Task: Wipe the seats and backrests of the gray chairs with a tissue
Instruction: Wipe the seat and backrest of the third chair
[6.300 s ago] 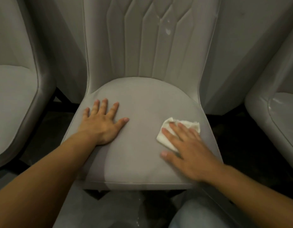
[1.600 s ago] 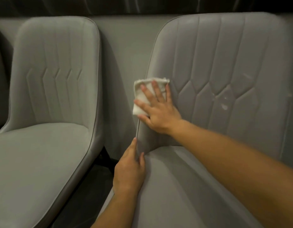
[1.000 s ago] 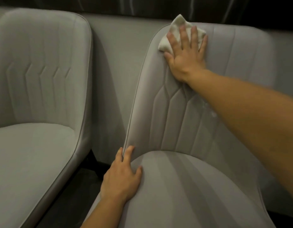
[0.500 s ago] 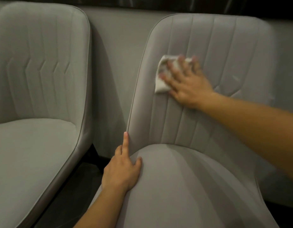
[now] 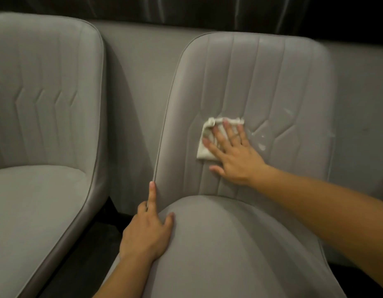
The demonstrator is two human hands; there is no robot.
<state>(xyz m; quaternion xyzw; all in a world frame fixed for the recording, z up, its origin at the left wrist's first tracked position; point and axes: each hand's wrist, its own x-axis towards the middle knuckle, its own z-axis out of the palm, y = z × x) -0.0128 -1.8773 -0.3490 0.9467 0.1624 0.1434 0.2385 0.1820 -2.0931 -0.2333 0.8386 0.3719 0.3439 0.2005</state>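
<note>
The right hand (image 5: 234, 155) lies flat against the backrest (image 5: 261, 82) of the gray upholstered chair with stitched vertical channels (image 5: 229, 244), its fingers straight and spread, pressing a crumpled white tissue (image 5: 204, 145) to the fabric rather than gripping it. The tissue is folded into a rough square, creased and slightly bunched along its top edge, and sits at the middle height of the backrest, toward its left side, mostly under the fingers with its left and lower edges showing. Just to the right of the hand, pale shiny smears (image 5: 261, 145) mark the gray surface near the angular stitched pattern. The left hand (image 5: 147, 233) rests on the left front corner of the rounded seat cushion, fingers loosely extended, holding nothing; its index finger points up along the piped edge where the backrest meets the seat. A second matching gray chair (image 5: 42, 125) stands just beside on the left, apart from the first, with a dark gap between them. Behind both runs a gray wall (image 5: 139, 72) topped by a dark curtain (image 5: 186, 9).
</note>
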